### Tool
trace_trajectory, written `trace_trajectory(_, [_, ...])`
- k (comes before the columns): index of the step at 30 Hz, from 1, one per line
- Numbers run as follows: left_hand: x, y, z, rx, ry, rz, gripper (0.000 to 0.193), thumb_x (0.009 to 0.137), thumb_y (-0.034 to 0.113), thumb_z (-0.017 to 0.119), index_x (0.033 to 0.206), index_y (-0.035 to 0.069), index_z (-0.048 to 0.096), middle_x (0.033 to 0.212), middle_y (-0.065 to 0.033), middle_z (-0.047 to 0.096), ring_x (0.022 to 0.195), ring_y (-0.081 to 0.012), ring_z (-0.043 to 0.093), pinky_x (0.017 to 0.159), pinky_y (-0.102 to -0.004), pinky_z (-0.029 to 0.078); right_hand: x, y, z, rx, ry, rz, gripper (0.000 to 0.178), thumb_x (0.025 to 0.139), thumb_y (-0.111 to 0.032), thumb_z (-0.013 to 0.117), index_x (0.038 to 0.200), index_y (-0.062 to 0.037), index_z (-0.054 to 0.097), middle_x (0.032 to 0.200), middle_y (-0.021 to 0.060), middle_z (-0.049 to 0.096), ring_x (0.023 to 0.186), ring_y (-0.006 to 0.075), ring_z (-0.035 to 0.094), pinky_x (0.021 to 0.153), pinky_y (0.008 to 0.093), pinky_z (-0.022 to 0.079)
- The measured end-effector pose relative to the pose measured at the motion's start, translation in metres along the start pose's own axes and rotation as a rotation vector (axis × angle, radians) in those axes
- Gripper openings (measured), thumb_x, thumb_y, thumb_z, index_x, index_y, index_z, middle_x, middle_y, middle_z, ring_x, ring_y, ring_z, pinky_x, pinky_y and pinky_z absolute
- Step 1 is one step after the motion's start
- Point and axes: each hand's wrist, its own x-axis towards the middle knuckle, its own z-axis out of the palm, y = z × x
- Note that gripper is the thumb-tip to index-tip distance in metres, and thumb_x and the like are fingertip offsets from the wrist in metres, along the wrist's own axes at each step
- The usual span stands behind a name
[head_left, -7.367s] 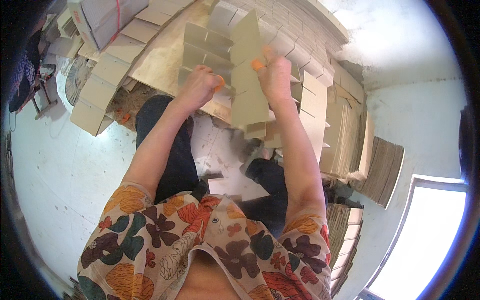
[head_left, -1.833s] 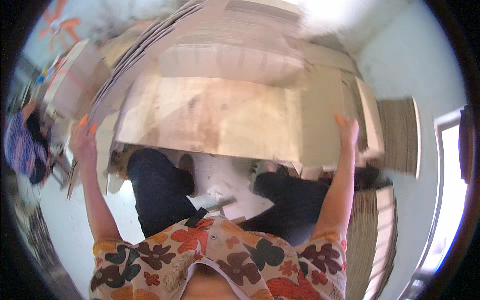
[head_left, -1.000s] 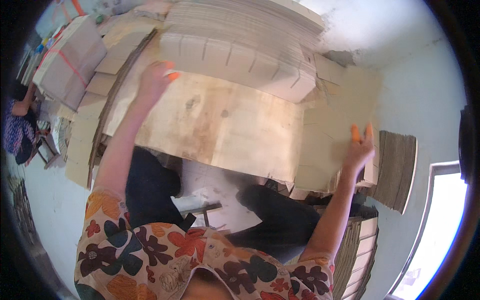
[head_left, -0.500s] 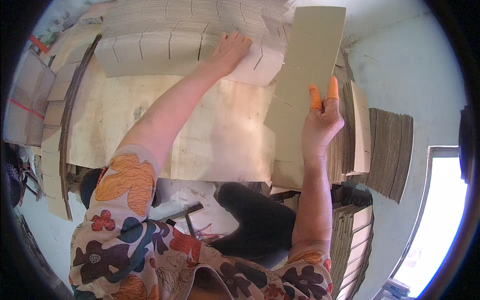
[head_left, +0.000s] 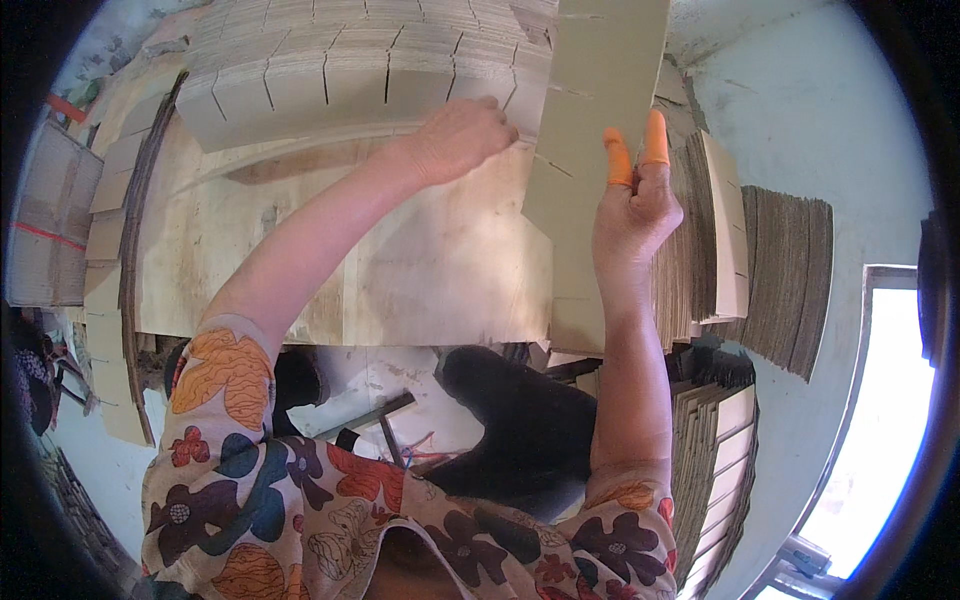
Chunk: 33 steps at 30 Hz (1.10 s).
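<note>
My right hand (head_left: 640,215), with orange finger cots on two digits, grips a long slotted cardboard strip (head_left: 605,60) by its right edge. That strip stands raised, its broad face toward me. My left hand (head_left: 465,140) is closed at the front lower edge of a wide row of slotted cardboard strips (head_left: 350,85). Its fingers curl around the edge of a front strip, which leans away from the row and casts a shadow on the wooden board (head_left: 400,270). The fingertips are partly hidden.
To the right, more cardboard strips (head_left: 725,225) stand stacked on edge, with a darker bundle (head_left: 790,280) beside the wall. Below them is another stack (head_left: 715,460). At the left are a cardboard stack (head_left: 105,250) and a bundle with a red band (head_left: 50,225). A bright opening (head_left: 885,400) lies far right.
My left hand has come down from the top of the row to its front edge, and a front strip now leans out. My right hand and its strip have shifted slightly up and left.
</note>
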Motion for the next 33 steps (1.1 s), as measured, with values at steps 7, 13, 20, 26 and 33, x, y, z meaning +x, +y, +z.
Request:
trace_trajectory(7, [-0.007, 0.017, 0.002, 0.018, -0.030, -0.002, 0.002, 0.072, 0.005, 0.056, 0.073, 0.005, 0.057, 0.076, -0.0074, 0.058, 0.080, -0.0253, 0.056, 0.064, -0.0359, 0.049, -0.002, -0.002, -0.002, -0.025, 0.001, -0.029, 0.049, 0.080, -0.003, 0.069, 0.126, -0.0051, 0.052, 0.063, 0.0146, 0.056, 0.045, 0.0189, 0.047, 0.044, 0.0286, 0.043])
trace_trajectory(13, [-0.003, 0.037, -0.010, -0.090, 0.019, 0.057, 0.009, 0.071, 0.003, 0.056, 0.079, 0.004, 0.060, 0.076, -0.0063, 0.059, 0.083, -0.0243, 0.056, 0.065, -0.0355, 0.050, -0.008, 0.007, 0.001, -0.045, -0.065, -0.041, 0.051, 0.077, 0.000, 0.066, 0.126, -0.0041, 0.051, 0.073, 0.0113, 0.058, 0.058, 0.0208, 0.054, 0.050, 0.0293, 0.044])
trace_trajectory(20, [-0.009, 0.050, -0.020, -0.114, 0.053, -0.008, 0.011, 0.072, 0.003, 0.056, 0.082, 0.003, 0.061, 0.079, -0.0075, 0.059, 0.085, -0.0231, 0.056, 0.066, -0.0342, 0.051, -0.008, -0.010, -0.014, -0.026, -0.619, 0.079, 0.083, 0.079, -0.001, 0.059, 0.146, -0.0101, 0.012, 0.103, 0.0177, 0.061, 0.075, 0.0329, 0.064, 0.063, 0.0421, 0.052])
trace_trajectory(26, [-0.014, 0.055, -0.015, -0.141, 0.060, 0.002, 0.011, 0.071, 0.001, 0.057, 0.081, 0.001, 0.060, 0.079, -0.0093, 0.059, 0.084, -0.0235, 0.056, 0.066, -0.0351, 0.052, -0.036, 0.002, 0.002, -0.081, -0.614, 0.033, 0.087, 0.078, 0.002, 0.054, 0.147, -0.0154, 0.004, 0.103, 0.0182, 0.060, 0.074, 0.0344, 0.063, 0.060, 0.0420, 0.052])
trace_trajectory(33, [-0.022, 0.040, -0.015, -0.063, 0.088, -0.058, 0.008, 0.069, 0.002, 0.059, 0.077, 0.001, 0.061, 0.077, -0.0102, 0.061, 0.082, -0.0237, 0.058, 0.065, -0.0349, 0.053, -0.030, 0.001, -0.006, 0.118, -0.477, 0.076, 0.088, 0.076, 0.005, 0.062, 0.147, -0.0138, 0.012, 0.070, 0.0148, 0.060, 0.053, 0.0259, 0.058, 0.051, 0.0350, 0.048])
